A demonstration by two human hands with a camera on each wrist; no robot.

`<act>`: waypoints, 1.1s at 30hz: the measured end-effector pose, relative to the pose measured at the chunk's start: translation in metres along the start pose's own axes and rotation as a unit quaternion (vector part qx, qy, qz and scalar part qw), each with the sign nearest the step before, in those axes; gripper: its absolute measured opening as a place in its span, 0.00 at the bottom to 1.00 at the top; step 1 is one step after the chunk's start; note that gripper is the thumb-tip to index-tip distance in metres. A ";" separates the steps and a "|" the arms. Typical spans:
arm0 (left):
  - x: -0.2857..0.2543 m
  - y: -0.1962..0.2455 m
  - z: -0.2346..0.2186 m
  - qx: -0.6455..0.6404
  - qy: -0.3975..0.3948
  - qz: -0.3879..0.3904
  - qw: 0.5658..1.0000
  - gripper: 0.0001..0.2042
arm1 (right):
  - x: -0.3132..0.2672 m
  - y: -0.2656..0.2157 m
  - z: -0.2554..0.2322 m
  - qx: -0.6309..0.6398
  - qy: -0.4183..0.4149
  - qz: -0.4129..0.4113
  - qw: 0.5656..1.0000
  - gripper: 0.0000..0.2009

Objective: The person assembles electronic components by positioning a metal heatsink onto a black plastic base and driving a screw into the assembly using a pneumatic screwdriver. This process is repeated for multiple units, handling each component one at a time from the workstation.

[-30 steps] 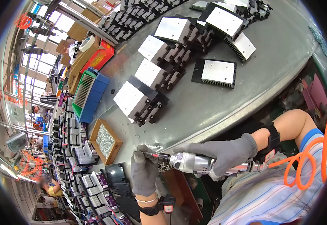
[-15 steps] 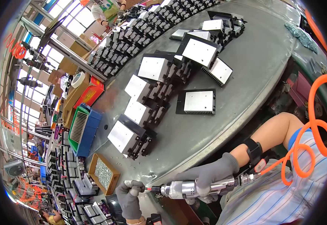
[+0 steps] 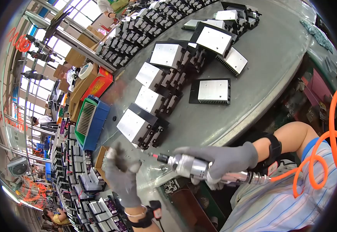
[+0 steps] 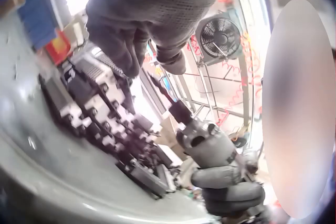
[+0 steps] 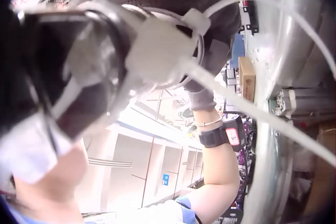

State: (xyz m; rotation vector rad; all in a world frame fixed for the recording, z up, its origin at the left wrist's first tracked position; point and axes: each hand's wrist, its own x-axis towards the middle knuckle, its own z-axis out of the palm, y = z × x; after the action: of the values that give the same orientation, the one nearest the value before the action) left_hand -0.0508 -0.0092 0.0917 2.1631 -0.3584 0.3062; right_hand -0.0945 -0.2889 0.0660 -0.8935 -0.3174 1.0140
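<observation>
My gloved right hand grips a silver air screwdriver around its body. An orange coiled air hose runs from its rear end. The driver's bit points left with a reddish tip, over the table. My gloved left hand is blurred at the small box of screws, hiding much of it. In the left wrist view, the left hand's fingers are bent and apart from the thumb, with nothing visible between them. The driver shows just below.
Heat-sink units with black plates stand in a row on the grey metal table. A single heat sink lies nearer the right edge. A blue bin sits left, beside dense rows of parts.
My left hand has left the driver's bit and moved left and up to the box of screws, its fingers spreading. The right hand still holds the driver, its tip now free.
</observation>
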 end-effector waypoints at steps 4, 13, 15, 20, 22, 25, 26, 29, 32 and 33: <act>0.042 0.002 -0.001 0.268 -0.047 0.139 0.952 0.51 | 0.009 -0.004 0.010 0.031 0.072 -0.050 0.996 0.46; 0.062 -0.023 0.014 0.235 -0.111 0.116 0.959 0.54 | 0.018 -0.003 0.010 0.021 0.085 -0.048 0.995 0.47; 0.061 -0.025 0.016 0.218 -0.109 0.110 0.964 0.53 | 0.018 -0.003 0.009 0.000 0.078 -0.034 0.996 0.50; 0.059 -0.016 0.018 0.238 -0.101 0.068 0.964 0.51 | 0.018 -0.002 0.013 0.027 0.094 -0.048 0.994 0.47; 0.062 -0.021 0.019 0.281 -0.079 0.132 0.947 0.47 | 0.018 -0.003 0.016 0.033 0.100 -0.046 0.993 0.46; 0.063 -0.025 0.021 0.288 -0.066 0.159 0.942 0.47 | 0.020 -0.003 0.020 0.038 0.111 -0.044 0.992 0.44; 0.063 -0.026 0.022 0.287 -0.068 0.158 0.942 0.47 | 0.021 -0.003 0.022 0.034 0.114 -0.041 0.992 0.44; 0.063 -0.026 0.023 0.321 -0.063 0.158 0.932 0.47 | 0.022 -0.005 0.027 0.033 0.123 -0.036 0.991 0.43; 0.063 -0.027 0.023 0.303 -0.069 0.137 0.941 0.47 | 0.022 -0.006 0.030 0.048 0.122 -0.034 0.991 0.42; 0.063 -0.028 0.023 0.298 -0.064 0.149 0.941 0.47 | 0.022 -0.006 0.030 0.059 0.122 -0.031 0.990 0.42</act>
State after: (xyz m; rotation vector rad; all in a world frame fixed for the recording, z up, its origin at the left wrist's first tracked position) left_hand 0.0194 -0.0216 0.0794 2.7316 -0.7502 0.4941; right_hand -0.0981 -0.2572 0.0859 -0.8843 -0.0776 0.8466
